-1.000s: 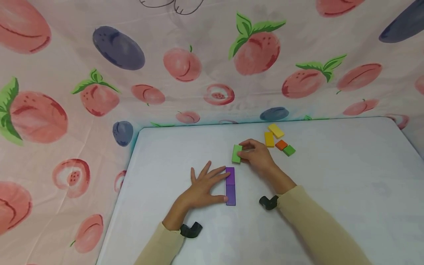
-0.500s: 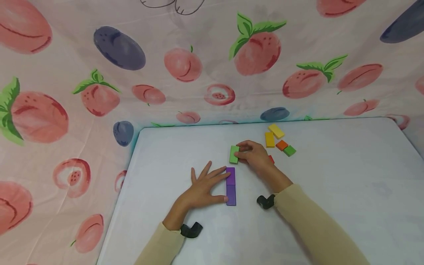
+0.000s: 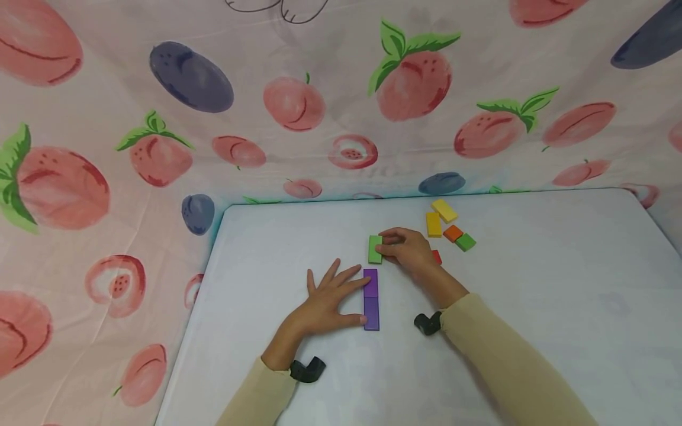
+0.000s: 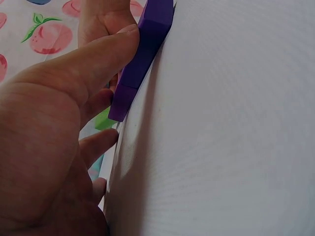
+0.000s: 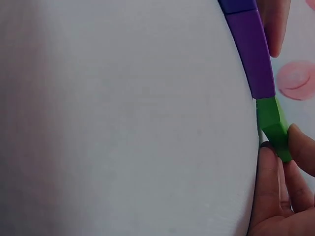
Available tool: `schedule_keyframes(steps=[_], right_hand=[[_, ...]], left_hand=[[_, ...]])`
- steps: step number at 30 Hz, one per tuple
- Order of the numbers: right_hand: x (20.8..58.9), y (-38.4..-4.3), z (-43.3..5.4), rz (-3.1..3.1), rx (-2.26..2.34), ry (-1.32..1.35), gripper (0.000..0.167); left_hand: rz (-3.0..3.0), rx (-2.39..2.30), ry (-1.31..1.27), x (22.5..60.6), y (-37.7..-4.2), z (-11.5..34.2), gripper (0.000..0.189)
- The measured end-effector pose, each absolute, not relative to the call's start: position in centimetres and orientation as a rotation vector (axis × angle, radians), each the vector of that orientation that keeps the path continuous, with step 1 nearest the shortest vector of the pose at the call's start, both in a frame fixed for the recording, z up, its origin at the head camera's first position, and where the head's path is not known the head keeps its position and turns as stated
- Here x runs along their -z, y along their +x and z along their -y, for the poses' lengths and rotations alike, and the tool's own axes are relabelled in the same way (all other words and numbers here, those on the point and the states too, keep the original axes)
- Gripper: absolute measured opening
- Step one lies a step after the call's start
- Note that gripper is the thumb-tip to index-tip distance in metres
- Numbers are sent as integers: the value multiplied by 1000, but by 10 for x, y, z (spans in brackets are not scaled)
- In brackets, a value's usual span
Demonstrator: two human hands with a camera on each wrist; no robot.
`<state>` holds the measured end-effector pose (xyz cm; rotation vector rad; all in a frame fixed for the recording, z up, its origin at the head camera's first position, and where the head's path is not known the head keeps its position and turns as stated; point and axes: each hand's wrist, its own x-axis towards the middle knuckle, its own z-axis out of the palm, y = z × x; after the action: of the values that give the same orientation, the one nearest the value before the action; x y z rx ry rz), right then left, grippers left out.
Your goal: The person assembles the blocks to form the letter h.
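right hand (image 3: 407, 251) pinches green block (image 3: 375, 249); left hand (image 3: 325, 300), fingers spread, touches purple blocks (image 3: 372, 303). green bumping purple could skew them.

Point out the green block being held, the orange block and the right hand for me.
Held green block (image 3: 372, 251): head view, on its broad face.
Orange block (image 3: 453, 233): head view, top face.
Right hand (image 3: 410, 251): head view, back of the hand.

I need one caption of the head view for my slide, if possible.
The right hand pinches a light green block beyond two end-to-end purple blocks that the left hand touches.
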<state>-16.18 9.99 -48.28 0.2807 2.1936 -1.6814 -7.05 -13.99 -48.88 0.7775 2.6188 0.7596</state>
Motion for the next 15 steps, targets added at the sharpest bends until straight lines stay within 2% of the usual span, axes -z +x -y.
schedule_keyframes(steps=[15], right_hand=[[485,-166,-100,-2208,1574,319,40]], left_hand=[[-2630,-745,767,491,-71,139,79]])
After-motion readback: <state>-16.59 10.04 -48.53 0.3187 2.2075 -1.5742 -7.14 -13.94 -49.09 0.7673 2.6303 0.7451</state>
